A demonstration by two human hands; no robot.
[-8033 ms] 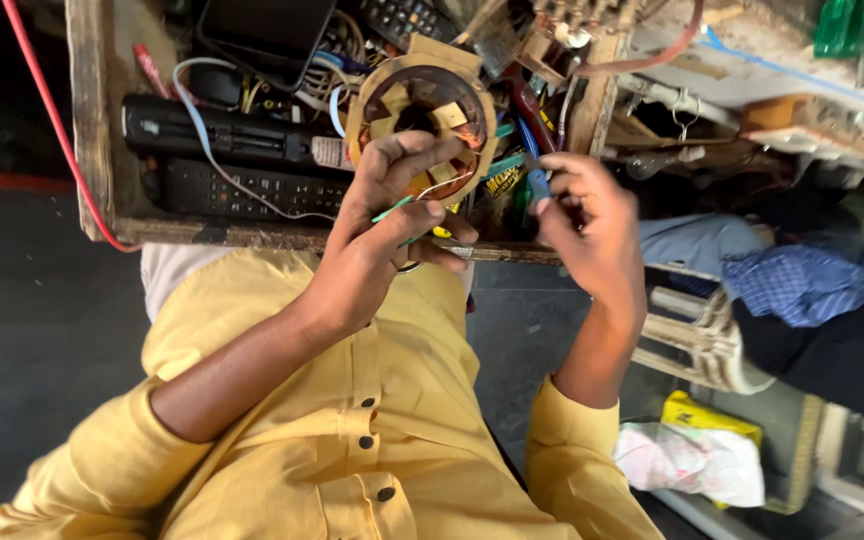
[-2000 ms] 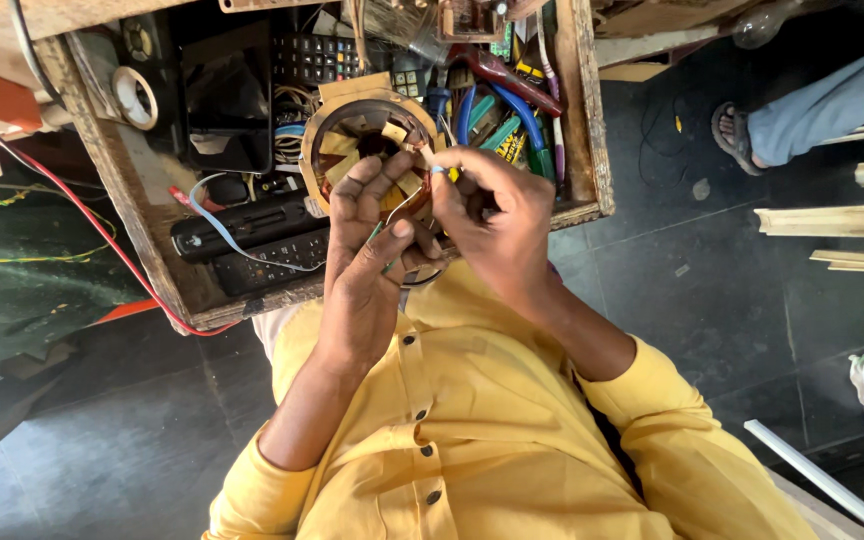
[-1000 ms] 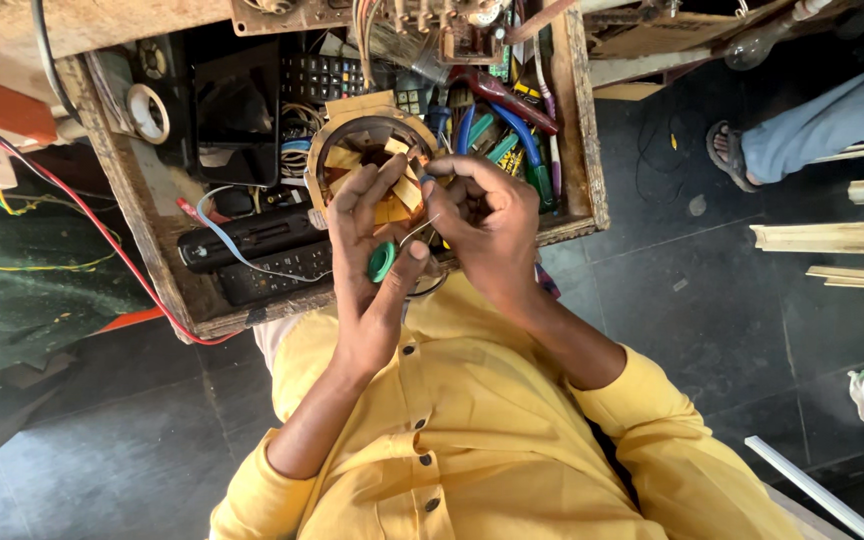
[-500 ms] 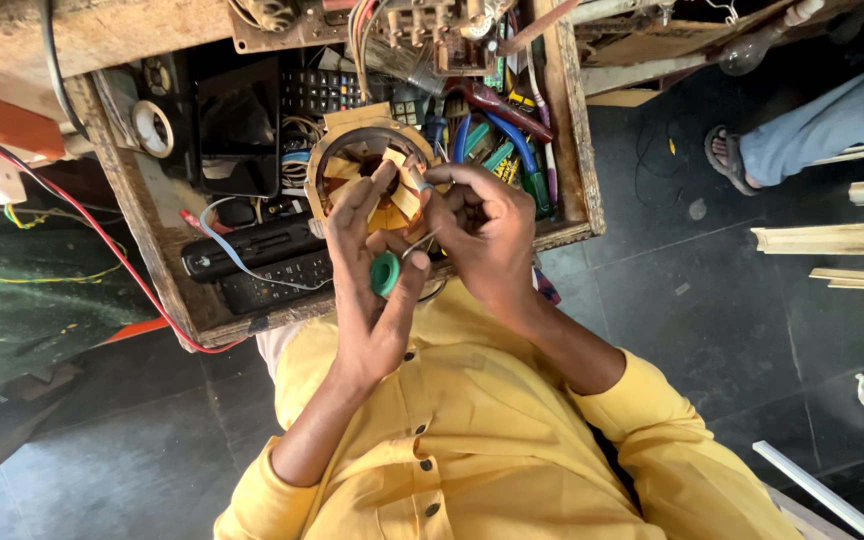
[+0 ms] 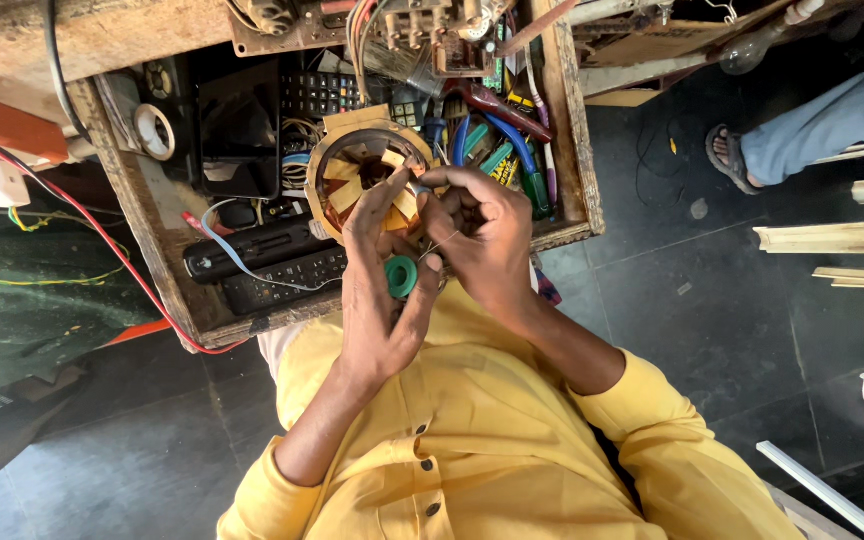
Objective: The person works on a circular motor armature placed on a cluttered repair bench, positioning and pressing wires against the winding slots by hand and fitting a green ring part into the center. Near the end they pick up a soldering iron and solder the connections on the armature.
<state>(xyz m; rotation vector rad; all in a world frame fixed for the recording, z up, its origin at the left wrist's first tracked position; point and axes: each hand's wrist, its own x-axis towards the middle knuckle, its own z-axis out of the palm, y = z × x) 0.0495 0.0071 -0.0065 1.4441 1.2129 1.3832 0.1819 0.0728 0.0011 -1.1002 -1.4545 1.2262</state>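
Left hand (image 5: 377, 290) grips the round motor stator (image 5: 367, 180) and green spool (image 5: 401, 276), right hand (image 5: 487, 240) pinches thin wire; stator likely heavy, rigid, best held by rim, wire fragile.

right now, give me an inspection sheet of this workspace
surface: dark tiled floor; open wooden box of tools in front of the person
job's things: round motor stator with copper windings and tan slot papers; small green spool; thin wire between the hands
clutter: remote controls, tape roll, pliers and screwdrivers, circuit board
grippers: left hand steadies the stator and spool; right hand pinches the thin wire
cables: red cable along the box; blue-white lead over the remotes
surroundings: another person's sandalled foot, wooden strips
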